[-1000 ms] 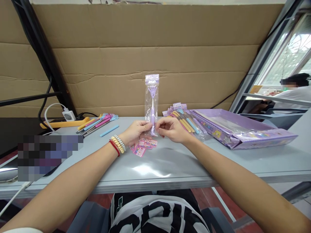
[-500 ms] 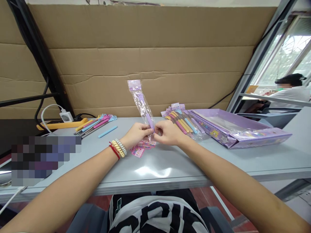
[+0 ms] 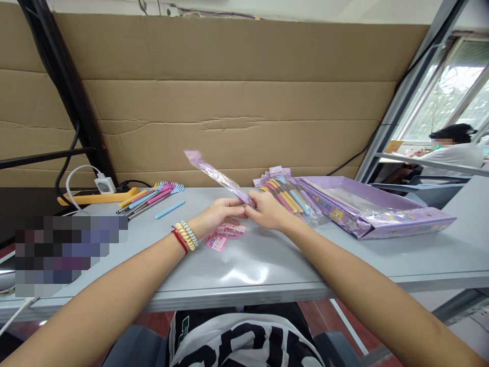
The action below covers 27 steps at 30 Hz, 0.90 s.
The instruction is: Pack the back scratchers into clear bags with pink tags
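Note:
A purple back scratcher in a clear plastic sleeve (image 3: pixel 221 177) slants up and to the left above the table. At its lower end my right hand (image 3: pixel 267 210) is closed around the sleeve. My left hand (image 3: pixel 214 219) is closed on the same end, its fingertips meeting the right hand's; the exact grip is partly hidden. Small pink printed cards (image 3: pixel 217 241) lie under and beside my left hand. Right of my hands rests a pile of bagged back scratchers (image 3: pixel 288 196) in yellow, blue, pink and purple.
Several unbagged back scratchers (image 3: pixel 153 200) lie at the left, beside a loose blue stick (image 3: pixel 170 209). A purple open box (image 3: pixel 407 223) stands at the right. Behind the table (image 3: pixel 282 270) rises a cardboard panel (image 3: pixel 244 102). A charger (image 3: pixel 104 182) sits at far left; another person (image 3: pixel 454 153) is at far right.
The bagged back scratcher has tilted from nearly upright to a low slant, its top swinging left and down. My right hand has turned and closed around its lower end.

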{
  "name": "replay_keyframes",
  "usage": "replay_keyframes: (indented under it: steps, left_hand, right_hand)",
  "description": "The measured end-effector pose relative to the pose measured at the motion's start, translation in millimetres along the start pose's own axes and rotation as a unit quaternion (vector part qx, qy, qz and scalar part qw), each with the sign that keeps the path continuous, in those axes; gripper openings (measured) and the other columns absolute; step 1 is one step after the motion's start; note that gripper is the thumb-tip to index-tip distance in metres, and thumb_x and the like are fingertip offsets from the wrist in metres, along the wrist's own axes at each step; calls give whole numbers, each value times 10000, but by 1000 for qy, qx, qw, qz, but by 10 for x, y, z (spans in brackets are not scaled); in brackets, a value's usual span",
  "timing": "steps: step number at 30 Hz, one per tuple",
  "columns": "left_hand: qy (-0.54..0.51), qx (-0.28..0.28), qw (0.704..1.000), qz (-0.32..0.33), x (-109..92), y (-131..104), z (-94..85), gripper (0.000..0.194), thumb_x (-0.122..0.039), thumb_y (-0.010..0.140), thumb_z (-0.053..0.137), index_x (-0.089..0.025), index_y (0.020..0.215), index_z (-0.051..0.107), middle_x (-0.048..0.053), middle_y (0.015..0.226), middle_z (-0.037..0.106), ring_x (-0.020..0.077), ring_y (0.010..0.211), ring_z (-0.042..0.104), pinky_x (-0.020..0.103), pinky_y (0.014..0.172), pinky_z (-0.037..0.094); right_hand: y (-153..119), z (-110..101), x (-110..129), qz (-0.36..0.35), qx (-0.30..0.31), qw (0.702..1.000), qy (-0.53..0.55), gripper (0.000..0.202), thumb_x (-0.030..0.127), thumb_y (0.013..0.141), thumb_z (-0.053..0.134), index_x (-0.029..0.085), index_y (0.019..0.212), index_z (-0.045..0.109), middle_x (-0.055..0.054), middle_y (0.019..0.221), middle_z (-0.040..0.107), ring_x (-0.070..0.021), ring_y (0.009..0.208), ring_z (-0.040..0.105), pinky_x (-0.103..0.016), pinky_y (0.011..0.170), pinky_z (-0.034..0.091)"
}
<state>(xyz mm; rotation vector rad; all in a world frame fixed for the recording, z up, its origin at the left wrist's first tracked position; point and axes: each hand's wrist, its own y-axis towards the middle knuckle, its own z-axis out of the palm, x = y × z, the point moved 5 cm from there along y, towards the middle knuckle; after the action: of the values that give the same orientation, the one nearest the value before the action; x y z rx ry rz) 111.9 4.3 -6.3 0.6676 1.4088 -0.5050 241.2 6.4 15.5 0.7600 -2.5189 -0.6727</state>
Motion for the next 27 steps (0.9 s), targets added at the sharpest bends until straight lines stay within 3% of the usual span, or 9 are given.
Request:
replay_keyframes:
  steps: [4,8,13,15,17,20,24,27]
  left_hand:
    - [-29,-36,998,31,-105,-31,-66,427,-280,744,676,-172,1154,622,148,1297,568,257,1057,596,384,821,478]
    - [-38,-74,996,45,-161,-34,-180,452,-261,728,672,-169,1165,603,156,1323,547,254,1050,601,361,785,483]
    - [79,-158,984,23,-129,-8,-466,444,-311,720,662,-144,1128,607,156,1251,600,246,1024,610,358,778,497]
    - [154,-192,969,10,-105,-9,-609,464,-330,713,649,-139,1133,605,144,1214,626,250,1023,612,364,794,500]
    - [237,-216,947,-6,-81,-19,-742,473,-345,716,628,-134,1138,610,132,1179,649,255,1037,610,376,843,491]
    - [364,-228,903,-21,-57,-37,-890,437,-353,734,582,-131,1106,641,117,1160,664,256,1058,607,374,935,451]
    - [492,-213,844,-22,-40,-38,-967,403,-331,752,522,-152,1082,670,94,1140,677,250,1045,615,340,950,439]
    - [536,-183,824,-18,-27,-30,-949,413,-294,758,492,-145,1101,667,106,1096,691,250,1008,624,330,932,441]
  right_hand:
    - [-2,-139,-67,-15,-45,999,-17,212,225,740,462,215,620,287,43,527,389,-92,496,321,-235,502,220]
    - [-3,-302,-137,-26,-105,994,-13,213,212,700,452,217,600,265,52,501,355,-92,493,297,-233,508,237]
    - [-69,-720,-554,115,-250,960,-50,218,238,701,455,217,574,279,50,475,348,-99,490,295,-240,501,234]
    - [-125,-877,-797,190,-274,939,-87,213,239,717,450,217,567,300,34,483,382,-111,508,331,-246,511,246]
    - [-166,-949,-1047,269,-228,927,-131,196,247,734,443,215,560,359,-5,521,463,-132,541,398,-256,528,269]
    - [-211,-910,-1344,349,-81,918,-173,199,281,765,435,190,607,514,-110,695,624,-192,664,543,-269,563,324]
    - [-276,-833,-1519,396,51,894,-203,275,307,788,441,137,843,650,-184,1011,672,-258,862,622,-289,626,401]
    - [-331,-774,-1569,431,140,866,-212,289,299,736,523,141,928,671,-181,1043,672,-280,876,638,-319,648,442]
